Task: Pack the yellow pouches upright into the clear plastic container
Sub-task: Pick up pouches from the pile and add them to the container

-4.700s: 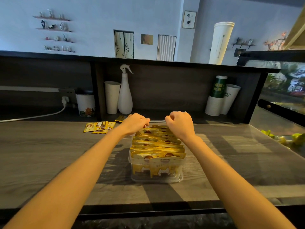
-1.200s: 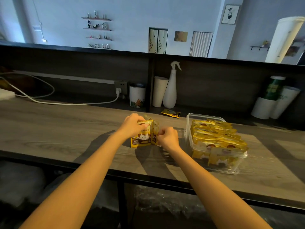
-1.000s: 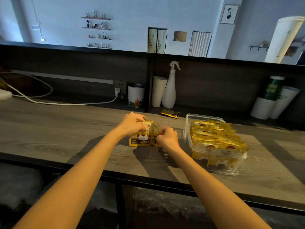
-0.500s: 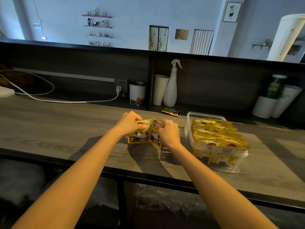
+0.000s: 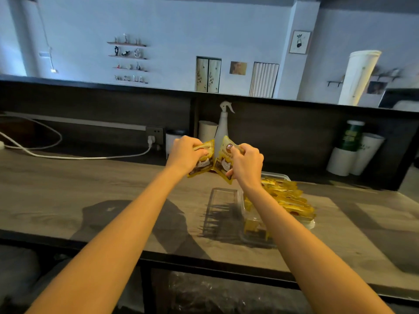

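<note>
Grey-brown wood-grain bench (image 5: 68,200), dark raised back panel (image 5: 90,105) along its far edge, pale blue wall behind with small shelves of ornaments (image 5: 128,57).

Landmark: clear plastic container (image 5: 256,234), standing on the bench at my right forearm.

- Yellow pouches in the container (image 5: 288,200): packed upright in a row along its length, tops above the rim.
- Clear lid (image 5: 223,207): flat on the bench, touching the container's left side.
- White spray bottle (image 5: 223,125): beyond the container, against the back panel, with a white cup (image 5: 207,132) just left of it.
- White cable (image 5: 74,157): far left of the container, running to a wall socket (image 5: 154,135).
- Stacked paper cups (image 5: 353,150): beyond and right of the container.

Left hand (image 5: 187,155): closed on one held yellow pouch (image 5: 203,159), raised above the bench, beyond and left of the container.
Right hand (image 5: 246,164): closed on a second held pouch (image 5: 224,159), same height. I see the two pouches meeting at their lower edges and splayed apart at the top, clear of the bench and the container.
</note>
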`<state>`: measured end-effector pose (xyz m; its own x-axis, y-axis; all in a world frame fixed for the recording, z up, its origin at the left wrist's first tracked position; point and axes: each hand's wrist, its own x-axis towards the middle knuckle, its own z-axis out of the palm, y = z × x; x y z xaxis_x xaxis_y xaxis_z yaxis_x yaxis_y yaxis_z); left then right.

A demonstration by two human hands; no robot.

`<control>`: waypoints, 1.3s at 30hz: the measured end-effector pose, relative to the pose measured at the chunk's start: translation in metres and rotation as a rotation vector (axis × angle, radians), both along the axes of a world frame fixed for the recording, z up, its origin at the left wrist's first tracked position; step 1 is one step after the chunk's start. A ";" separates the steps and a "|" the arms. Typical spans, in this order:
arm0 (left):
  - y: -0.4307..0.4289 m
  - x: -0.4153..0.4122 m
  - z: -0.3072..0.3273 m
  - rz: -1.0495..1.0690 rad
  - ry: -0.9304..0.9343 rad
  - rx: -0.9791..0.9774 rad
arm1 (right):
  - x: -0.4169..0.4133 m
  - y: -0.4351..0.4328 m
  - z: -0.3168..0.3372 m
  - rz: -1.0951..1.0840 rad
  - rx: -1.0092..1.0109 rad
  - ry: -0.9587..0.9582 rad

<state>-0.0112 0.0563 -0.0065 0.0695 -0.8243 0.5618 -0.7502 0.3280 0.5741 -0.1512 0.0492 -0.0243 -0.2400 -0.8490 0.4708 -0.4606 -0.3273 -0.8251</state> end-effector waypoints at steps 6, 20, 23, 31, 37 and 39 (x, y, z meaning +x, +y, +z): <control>-0.017 -0.053 0.014 -0.080 0.017 -0.050 | -0.059 -0.011 0.015 -0.133 -0.061 0.015; -0.076 -0.135 -0.016 -0.266 -0.046 0.088 | -0.168 -0.059 -0.015 -0.165 0.023 -0.128; -0.083 -0.137 -0.023 -0.306 -0.108 0.191 | -0.173 -0.066 -0.024 -0.125 0.046 -0.135; -0.087 -0.130 -0.028 -0.449 -0.255 0.492 | -0.168 -0.072 -0.036 0.021 0.123 -0.151; -0.088 -0.124 -0.030 -0.487 -0.251 0.594 | -0.173 -0.070 -0.038 0.042 0.241 -0.011; -0.087 -0.122 -0.029 -0.504 -0.259 0.615 | -0.176 -0.068 -0.037 0.047 0.275 0.027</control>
<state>-0.1333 -0.0311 -0.0359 -0.4589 -0.8870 -0.0513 -0.7308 0.3440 0.5896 -0.3268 -0.0186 -0.0615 -0.1882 -0.9555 0.2272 -0.4730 -0.1146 -0.8736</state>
